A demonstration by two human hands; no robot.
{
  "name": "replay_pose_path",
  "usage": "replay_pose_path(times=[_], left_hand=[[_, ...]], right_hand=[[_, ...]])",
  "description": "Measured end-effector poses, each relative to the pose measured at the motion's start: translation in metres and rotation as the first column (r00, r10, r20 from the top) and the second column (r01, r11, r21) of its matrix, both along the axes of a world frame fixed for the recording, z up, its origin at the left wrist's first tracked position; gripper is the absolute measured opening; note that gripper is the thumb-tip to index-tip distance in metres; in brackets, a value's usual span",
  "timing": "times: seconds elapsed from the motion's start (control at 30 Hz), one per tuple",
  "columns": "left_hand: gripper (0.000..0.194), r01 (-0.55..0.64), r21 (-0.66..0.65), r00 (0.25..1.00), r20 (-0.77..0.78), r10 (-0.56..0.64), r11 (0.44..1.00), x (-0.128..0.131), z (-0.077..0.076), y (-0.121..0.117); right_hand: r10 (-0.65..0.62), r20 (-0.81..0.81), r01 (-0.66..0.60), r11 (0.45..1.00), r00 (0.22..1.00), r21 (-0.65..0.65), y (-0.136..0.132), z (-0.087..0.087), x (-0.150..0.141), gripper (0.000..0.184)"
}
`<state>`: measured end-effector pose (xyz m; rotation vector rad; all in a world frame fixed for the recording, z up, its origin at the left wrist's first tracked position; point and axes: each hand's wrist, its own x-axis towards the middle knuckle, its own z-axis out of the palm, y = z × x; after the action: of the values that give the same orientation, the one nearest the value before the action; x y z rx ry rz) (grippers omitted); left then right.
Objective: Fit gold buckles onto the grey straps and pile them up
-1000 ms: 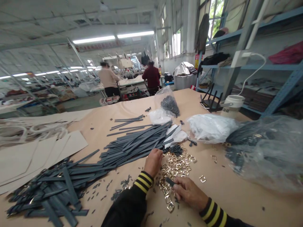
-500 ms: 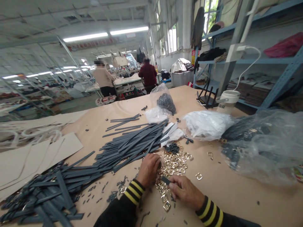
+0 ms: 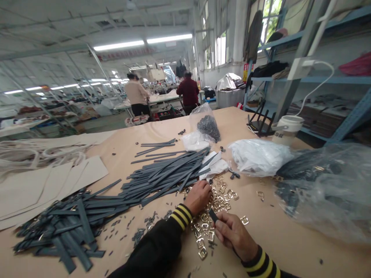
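Your right hand (image 3: 236, 234) pinches a dark strap (image 3: 213, 216), its short end pointing up over the loose buckles (image 3: 202, 251) on the desk (image 3: 278, 241). Your left hand (image 3: 198, 197) is curled down among those buckles; whether it grips one, you can't tell. Metal glints in the near pile (image 3: 84, 224) suggest some straps already carry buckles. The far pile (image 3: 174, 170) looks unbuckled, and many buckles lie loose, so plenty seems left.

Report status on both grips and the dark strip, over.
Right grip holds dark strip. Left grip at gold buckles, grasp unclear. Loose buckles between grips; no blockage seen.
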<state>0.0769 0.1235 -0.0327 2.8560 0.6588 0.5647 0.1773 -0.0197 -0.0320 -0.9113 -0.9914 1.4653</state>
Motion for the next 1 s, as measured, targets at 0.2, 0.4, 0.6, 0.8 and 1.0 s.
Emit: replay_pose_path(times=[0.2, 0.4, 0.6, 0.8, 1.0], left_hand=[[0.022, -0.097, -0.168, 0.991, 0.07, 0.11, 0.981, -0.081, 0.0, -0.029], [0.019, -0.368, -0.199, 0.885, 0.224, 0.408, 0.908, -0.139, -0.002, -0.036], [0.013, -0.401, -0.166, 0.893, 0.148, 0.425, 0.901, -0.14, 0.013, -0.053], [0.014, -0.269, -0.019, 0.958, -0.109, 0.265, 0.963, -0.095, 0.005, -0.07], [0.019, -0.332, -0.052, 0.932, -0.17, 0.319, 0.942, -0.079, 0.002, -0.062]], right_hand=[[0.045, -0.003, -0.045, 0.999, 0.999, -0.029, -0.003, 0.003, -0.002, 0.035], [0.046, 0.056, -0.044, 0.998, 0.997, -0.04, -0.003, 0.0, -0.002, 0.034], [0.049, 0.126, -0.042, 0.997, 0.991, -0.059, -0.001, -0.004, -0.002, 0.033], [0.057, 0.171, -0.041, 0.994, 0.984, -0.098, -0.002, 0.004, -0.001, 0.036], [0.063, 0.263, -0.049, 0.997, 0.963, -0.059, -0.001, -0.006, -0.003, 0.033]])
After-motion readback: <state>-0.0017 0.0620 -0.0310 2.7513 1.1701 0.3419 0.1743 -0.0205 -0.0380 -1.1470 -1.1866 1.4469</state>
